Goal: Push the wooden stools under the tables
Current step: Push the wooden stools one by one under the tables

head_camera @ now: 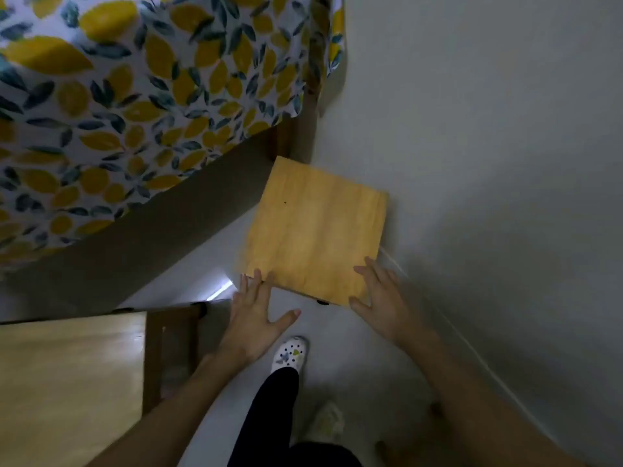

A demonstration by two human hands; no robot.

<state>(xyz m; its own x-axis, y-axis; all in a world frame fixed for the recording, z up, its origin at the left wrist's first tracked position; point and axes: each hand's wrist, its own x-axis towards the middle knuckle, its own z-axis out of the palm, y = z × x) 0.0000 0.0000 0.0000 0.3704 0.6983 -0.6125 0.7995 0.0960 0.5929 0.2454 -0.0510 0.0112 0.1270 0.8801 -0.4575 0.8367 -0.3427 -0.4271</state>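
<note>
A wooden stool [315, 229] with a square light-wood seat stands on the pale floor beside the wall, just outside the corner of a table [175, 237] covered by a lemon-print cloth. My left hand [259, 315] is spread flat with its fingertips at the seat's near-left corner. My right hand [381, 294] is spread too, fingers resting on the near-right corner. Neither hand grips the stool. The stool's legs are mostly hidden under the seat.
A second wooden stool or small table [67, 382] sits at the lower left. A white wall [488, 163] runs close along the stool's right side. My foot in a white patterned shoe [290, 355] stands on the floor between my arms.
</note>
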